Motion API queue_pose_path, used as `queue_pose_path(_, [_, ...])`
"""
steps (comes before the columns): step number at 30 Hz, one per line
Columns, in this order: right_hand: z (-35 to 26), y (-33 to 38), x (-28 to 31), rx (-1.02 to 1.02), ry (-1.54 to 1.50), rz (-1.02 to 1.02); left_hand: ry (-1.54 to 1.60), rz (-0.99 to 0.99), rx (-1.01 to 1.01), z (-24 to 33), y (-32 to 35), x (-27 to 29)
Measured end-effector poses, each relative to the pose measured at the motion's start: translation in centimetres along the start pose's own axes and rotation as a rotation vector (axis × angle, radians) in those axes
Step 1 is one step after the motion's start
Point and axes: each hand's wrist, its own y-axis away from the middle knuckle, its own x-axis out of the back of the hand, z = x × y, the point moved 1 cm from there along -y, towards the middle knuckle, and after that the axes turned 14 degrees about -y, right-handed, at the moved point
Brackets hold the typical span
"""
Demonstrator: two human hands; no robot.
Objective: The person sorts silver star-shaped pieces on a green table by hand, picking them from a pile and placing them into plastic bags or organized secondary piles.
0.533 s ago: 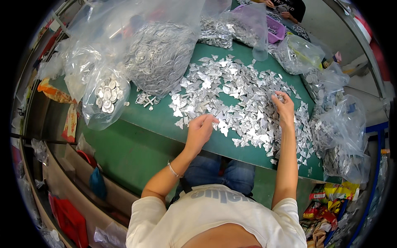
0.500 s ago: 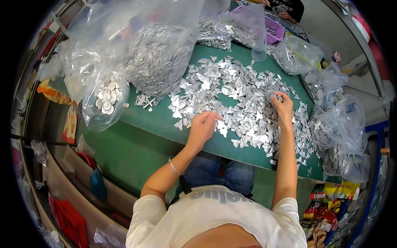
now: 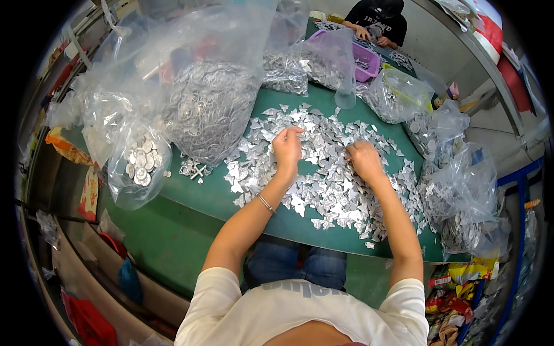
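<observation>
Silver-coloured metal pieces [image 3: 340, 193], small, flat and many of them pointed, lie in a loose spread across the middle of a green table [image 3: 193, 199]; a bare green patch shows within the spread.

Left hand [image 3: 287, 149]: over the upper left part of the spread, fingers curled inward, thumb and forefinger near one another. Whether they meet on a piece, cannot tell.

Right hand [image 3: 366, 160]: back uppermost, right of the left hand and apart from it, fingers bent down toward the pieces, tips partly hidden. Cannot tell whether they are closed on one.

Left wrist: thin bracelet [image 3: 266, 202].

Left of the spread: big clear bag [image 3: 210, 106] full of metal parts; nearer, a smaller bag [image 3: 135, 196] with round discs. Cross-shaped pieces [image 3: 196, 169] lie loose between.

Right edge: clear bags [image 3: 464, 179] of metal parts in a row.

Far end: purple basket [image 3: 363, 75]; beyond it a co-worker [image 3: 378, 20] in black, both hands low over similar pieces.
</observation>
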Motion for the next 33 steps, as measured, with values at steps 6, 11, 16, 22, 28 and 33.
queue_pose_path(6, [2.1, 1.9, -0.3, -0.226, -0.211, 0.358, 0.152, -0.082, 0.063, -0.5, 0.8, 0.2])
queue_pose_path(11, [0.8, 2.2, 1.8, -0.772, -1.876, 0.542, 0.389, -0.438, 0.3, -0.8, 1.0, 0.2])
queue_pose_path(16, [-0.2, 1.1, 2.8, -0.669, -2.346, 0.451, 0.434, -0.472, 0.336, -1.1, 0.8, 0.1])
queue_pose_path(22, [2.3, -0.5, 0.2, -0.744, -2.071, 0.567, 0.37, -0.47, 0.294, -0.7, 1.0, -0.2])
queue_pose_path(28, [1.9, -0.9, 1.1, -0.72, -2.31, 0.471, 0.46, -0.531, 0.406, -1.6, 0.8, -0.1])
queue_pose_path(33, [-3.3, -2.4, 0.7, -0.972, -2.465, 0.729, 0.29, -0.495, 0.312, -1.4, 2.5, -1.1])
